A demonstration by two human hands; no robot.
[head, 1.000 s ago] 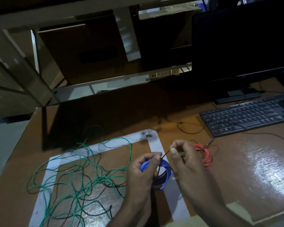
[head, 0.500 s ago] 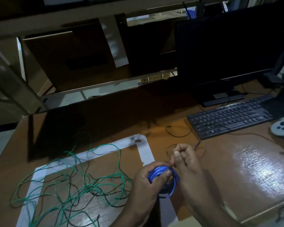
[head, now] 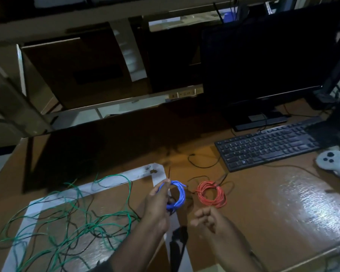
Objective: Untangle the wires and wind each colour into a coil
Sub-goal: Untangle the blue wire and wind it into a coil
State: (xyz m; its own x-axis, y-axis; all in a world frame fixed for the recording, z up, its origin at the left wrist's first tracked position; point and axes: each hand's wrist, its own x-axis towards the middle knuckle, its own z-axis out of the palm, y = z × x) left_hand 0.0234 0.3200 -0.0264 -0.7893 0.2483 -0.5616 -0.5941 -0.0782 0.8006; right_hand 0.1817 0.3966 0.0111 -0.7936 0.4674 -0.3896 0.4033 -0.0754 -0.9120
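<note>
My left hand (head: 158,203) grips a wound blue wire coil (head: 179,195) above the desk, with a short dark wire end sticking up past its fingers. To the right of the blue coil a red wire coil (head: 211,194) lies flat on the desk. My right hand (head: 208,219) hovers below the red coil with loosely curled fingers and holds nothing. At the left, loose green wire (head: 82,218) and black wire (head: 98,231) lie tangled together inside a white tape frame (head: 155,169).
A black keyboard (head: 267,146) and a monitor (head: 263,61) stand at the back right. A white controller (head: 334,161) lies at the right edge. A thin black cable (head: 202,163) loops in front of the keyboard. The desk's front edge runs at lower right.
My right hand has let go of the wire end at the blue coil and dropped back toward me. The red coil, hidden behind it before, now shows. The camera view shifted left.
</note>
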